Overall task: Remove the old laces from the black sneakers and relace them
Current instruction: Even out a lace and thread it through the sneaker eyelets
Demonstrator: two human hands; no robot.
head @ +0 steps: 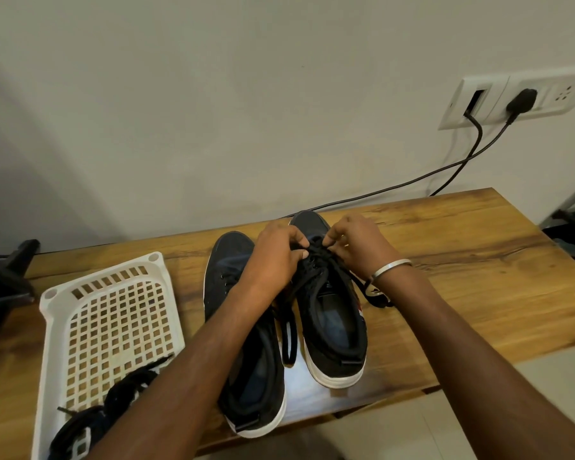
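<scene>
Both hands, the left hand (276, 250) and right hand (356, 242), pinch the lace (316, 257) on the right sneaker (332, 313); the left sneaker (243, 327) seems unlaced, removed laces (113, 403) lie in the basket (113, 327).

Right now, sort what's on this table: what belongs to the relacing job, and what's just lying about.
Part of the job:
right sneaker, being laced
lace, pinched by the left hand and right hand
left sneaker, no lace visible
basket with a bundle of laces

Lying about:
cables and wall sockets
</scene>
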